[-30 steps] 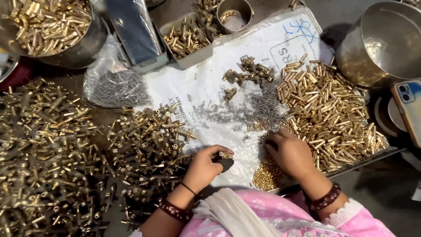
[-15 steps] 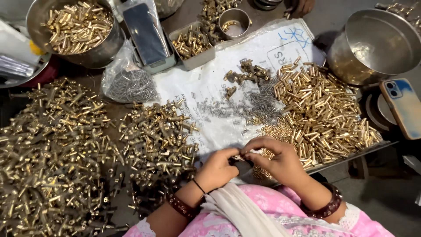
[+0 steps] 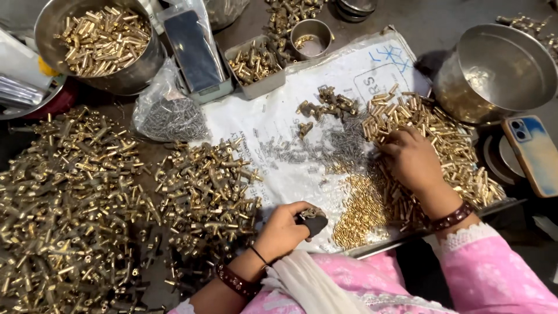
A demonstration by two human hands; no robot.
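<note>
Far left, a big heap of assembled brass fittings [image 3: 70,215] is spreading over the floor, w/ a smaller heap [image 3: 206,192] just beside the white sack sheet [image 3: 273,125].

The left hand [image 3: 285,229] is closing its fingers round a small dark part w/ brass on it [image 3: 313,220], holding it at the sheet's near edge. Looks like a half-built piece waiting for its next bit.

Mid-sheet, thin steel pins [image 3: 325,145] are lying scattered, and a mound of tiny brass bits [image 3: 360,212] is sitting near the front.

The right hand [image 3: 412,160] is lying palm-down on the pile of brass tubes [image 3: 436,139], fingers curled into it; can't tell if it's got one yet. Judging by this, the step is fetching a tube. Next move prob needs pinching out a single tube and bringing it across to the left hand's piece, lined up end-on.

Tubes are short, shiny, gold-coloured cylinders, jumbled every which way.
</note>
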